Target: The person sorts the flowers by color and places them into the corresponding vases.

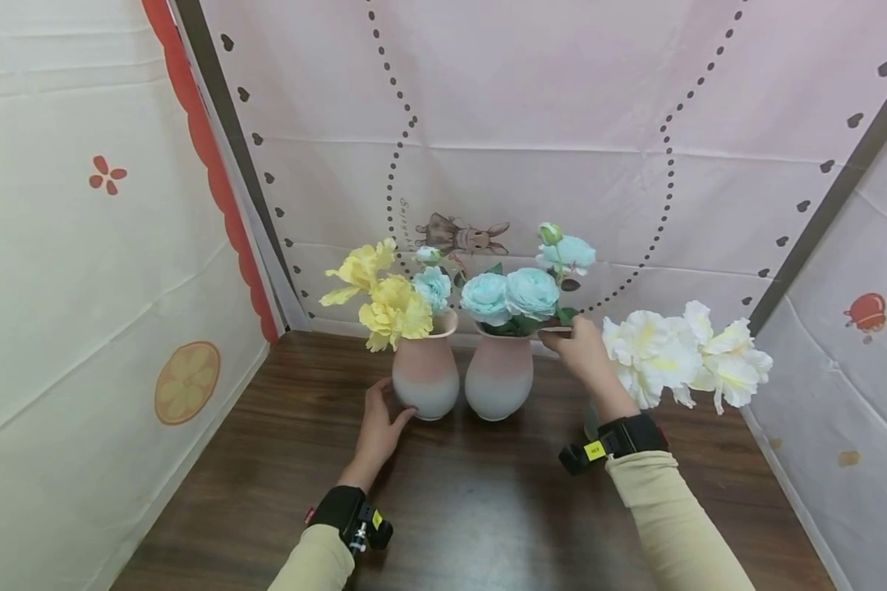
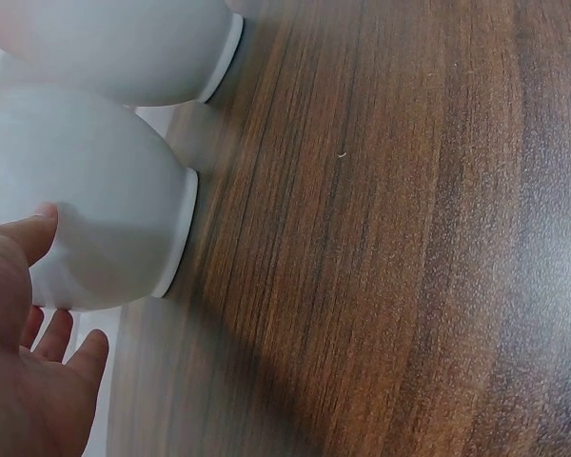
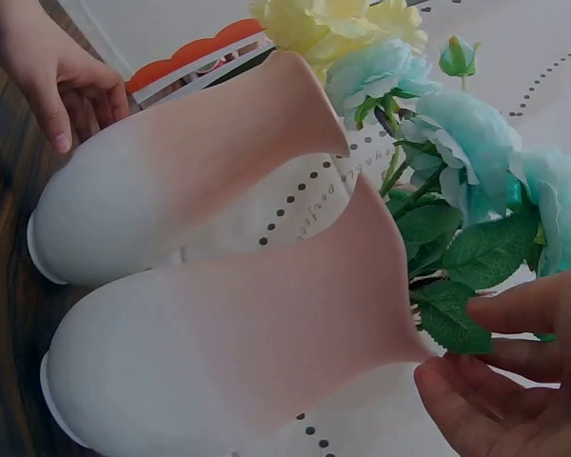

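Observation:
Two pink-and-white vases stand upright side by side on the table. My left hand is at the lower side of the left vase; in the left wrist view its thumb lies on the white belly, other fingers loosely spread below. The left vase holds yellow flowers and a small blue one. My right hand pinches the flared rim of the right vase. In the right wrist view its fingers meet the rim beside green leaves. Blue flowers stand in that vase.
White flowers stand to the right, beyond my right forearm, their base mostly hidden by the wrist. A patterned cloth wall rises close behind the vases. More cloth walls flank the dark wooden table.

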Action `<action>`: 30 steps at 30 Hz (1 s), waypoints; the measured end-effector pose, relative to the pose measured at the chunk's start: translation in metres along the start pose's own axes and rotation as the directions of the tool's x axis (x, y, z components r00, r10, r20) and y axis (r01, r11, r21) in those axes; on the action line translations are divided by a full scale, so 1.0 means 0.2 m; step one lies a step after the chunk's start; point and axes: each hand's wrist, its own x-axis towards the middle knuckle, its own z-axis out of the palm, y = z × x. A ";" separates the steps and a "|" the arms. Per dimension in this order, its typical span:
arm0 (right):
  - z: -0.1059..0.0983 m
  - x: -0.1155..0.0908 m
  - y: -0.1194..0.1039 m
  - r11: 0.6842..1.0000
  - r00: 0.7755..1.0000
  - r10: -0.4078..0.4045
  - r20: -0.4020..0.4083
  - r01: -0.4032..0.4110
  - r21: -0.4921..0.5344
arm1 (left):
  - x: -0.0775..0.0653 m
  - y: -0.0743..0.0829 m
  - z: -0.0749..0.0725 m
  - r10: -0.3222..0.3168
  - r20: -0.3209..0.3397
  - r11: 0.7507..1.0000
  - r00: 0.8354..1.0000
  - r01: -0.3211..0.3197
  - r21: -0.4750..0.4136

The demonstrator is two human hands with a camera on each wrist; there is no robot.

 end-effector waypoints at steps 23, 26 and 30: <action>0.12 -0.11 0.08 1.000 1.000 -0.003 0.005 0.003 -0.029 | 0.00 -0.02 0.00 -0.001 0.002 1.000 1.000 0.001 0.021; 0.14 -0.12 0.09 1.000 1.000 -0.007 0.009 0.007 -0.016 | 0.00 -0.03 0.00 0.003 0.001 1.000 1.000 -0.003 0.024; 0.16 -0.14 0.10 1.000 1.000 -0.006 0.011 0.006 -0.005 | 0.00 -0.03 0.00 0.006 0.000 1.000 1.000 -0.006 0.017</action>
